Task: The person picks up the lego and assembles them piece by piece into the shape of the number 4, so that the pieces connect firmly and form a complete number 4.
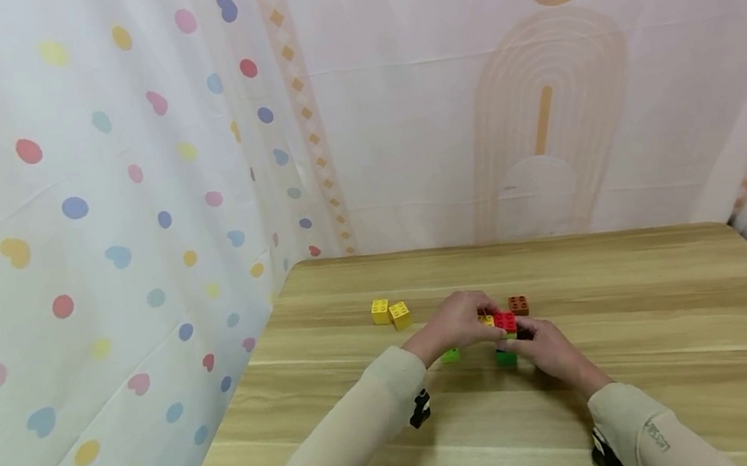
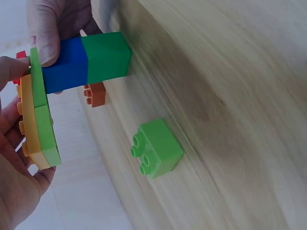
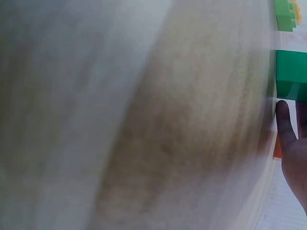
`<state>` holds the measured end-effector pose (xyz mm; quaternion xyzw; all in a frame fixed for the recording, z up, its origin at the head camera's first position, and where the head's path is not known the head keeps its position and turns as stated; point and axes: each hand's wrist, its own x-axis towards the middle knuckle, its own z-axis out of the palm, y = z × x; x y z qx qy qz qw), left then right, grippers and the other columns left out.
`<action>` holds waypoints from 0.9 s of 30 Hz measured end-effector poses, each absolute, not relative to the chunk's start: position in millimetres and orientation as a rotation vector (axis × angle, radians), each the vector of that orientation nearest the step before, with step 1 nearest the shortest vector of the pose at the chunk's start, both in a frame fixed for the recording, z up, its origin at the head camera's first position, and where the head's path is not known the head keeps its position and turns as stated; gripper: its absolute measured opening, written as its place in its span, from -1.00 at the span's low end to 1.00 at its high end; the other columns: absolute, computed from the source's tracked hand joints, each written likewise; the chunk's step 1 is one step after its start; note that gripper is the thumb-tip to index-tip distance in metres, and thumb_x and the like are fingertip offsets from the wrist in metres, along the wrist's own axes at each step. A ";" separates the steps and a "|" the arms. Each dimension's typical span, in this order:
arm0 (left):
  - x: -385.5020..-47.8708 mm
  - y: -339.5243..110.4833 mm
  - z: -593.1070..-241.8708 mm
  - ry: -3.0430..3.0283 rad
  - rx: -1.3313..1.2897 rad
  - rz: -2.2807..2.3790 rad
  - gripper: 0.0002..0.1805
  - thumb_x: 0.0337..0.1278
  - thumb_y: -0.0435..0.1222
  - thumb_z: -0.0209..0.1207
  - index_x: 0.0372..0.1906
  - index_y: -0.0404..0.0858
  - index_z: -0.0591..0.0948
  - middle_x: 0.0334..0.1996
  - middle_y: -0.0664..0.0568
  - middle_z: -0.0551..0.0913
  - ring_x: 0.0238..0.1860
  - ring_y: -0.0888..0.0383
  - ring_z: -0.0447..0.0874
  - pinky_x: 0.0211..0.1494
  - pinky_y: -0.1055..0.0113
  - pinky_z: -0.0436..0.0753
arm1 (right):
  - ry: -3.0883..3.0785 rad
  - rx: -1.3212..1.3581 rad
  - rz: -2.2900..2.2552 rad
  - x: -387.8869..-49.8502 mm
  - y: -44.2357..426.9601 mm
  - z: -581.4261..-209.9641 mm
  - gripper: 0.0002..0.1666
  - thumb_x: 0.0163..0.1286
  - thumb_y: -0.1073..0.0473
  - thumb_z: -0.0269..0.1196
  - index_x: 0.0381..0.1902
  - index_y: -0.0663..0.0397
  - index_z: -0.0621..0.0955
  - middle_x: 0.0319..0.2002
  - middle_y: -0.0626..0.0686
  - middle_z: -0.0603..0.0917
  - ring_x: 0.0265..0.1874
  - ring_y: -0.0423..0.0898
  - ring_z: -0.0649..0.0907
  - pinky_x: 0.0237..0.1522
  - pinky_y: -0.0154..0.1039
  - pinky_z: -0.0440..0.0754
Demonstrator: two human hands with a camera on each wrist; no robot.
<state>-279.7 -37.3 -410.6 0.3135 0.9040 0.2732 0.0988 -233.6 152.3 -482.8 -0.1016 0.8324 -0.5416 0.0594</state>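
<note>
A built piece stands on the table: a dark green brick (image 2: 108, 57) at the bottom, a blue brick (image 2: 69, 62) on it, and a light green layer (image 2: 46, 129) across the top. Over that layer lie a yellow-orange piece (image 2: 32, 127) and a red brick (image 1: 505, 321). The left hand (image 1: 459, 322) grips the overhanging top layers, thumb near the red brick and fingers around the yellow-orange side. From the other side the right hand (image 1: 551, 347) holds the blue brick, its thumb beside the light green layer. Part of its fingers is hidden behind the bricks.
A loose light green brick (image 2: 160, 148) lies near the left hand. Behind the hands sits a brown brick (image 1: 518, 305). Two yellow bricks (image 1: 400, 315) lie farther left on the wooden table (image 1: 635, 285). Patterned curtains (image 1: 404, 142) hang behind and to the left.
</note>
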 end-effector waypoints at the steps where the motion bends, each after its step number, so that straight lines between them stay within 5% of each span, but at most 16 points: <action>1: -279.4 -37.5 -410.5 2.677 0.917 0.807 -0.70 0.08 -0.16 0.42 -0.10 -0.18 0.73 -0.24 0.24 0.64 -0.27 0.31 0.53 -0.24 0.47 0.52 | 2.519 -0.312 -1.640 -234.0 152.0 -483.5 -0.44 0.36 -0.06 0.34 0.20 0.13 0.60 0.10 0.13 0.64 0.06 0.04 0.58 0.09 0.05 0.52; 14: -280.6 -37.1 -402.8 2.695 0.935 0.758 -0.74 0.07 -0.17 0.42 -0.14 -0.19 0.74 -0.30 0.25 0.62 -0.32 0.30 0.52 -0.28 0.48 0.51 | 2.519 -0.317 -1.660 -235.1 146.7 -475.0 -0.53 0.41 0.10 0.30 0.20 0.21 0.59 0.08 0.18 0.64 0.05 0.09 0.57 0.09 0.06 0.50; 27: -282.3 -39.8 -410.9 2.651 0.902 0.813 -0.68 0.06 -0.13 0.45 -0.09 -0.16 0.74 -0.21 0.24 0.65 -0.23 0.31 0.53 -0.17 0.44 0.52 | 2.511 -0.320 -1.631 -235.0 151.2 -480.8 -0.43 0.36 -0.07 0.34 0.22 0.11 0.60 0.10 0.12 0.64 0.02 0.02 0.57 0.06 0.00 0.52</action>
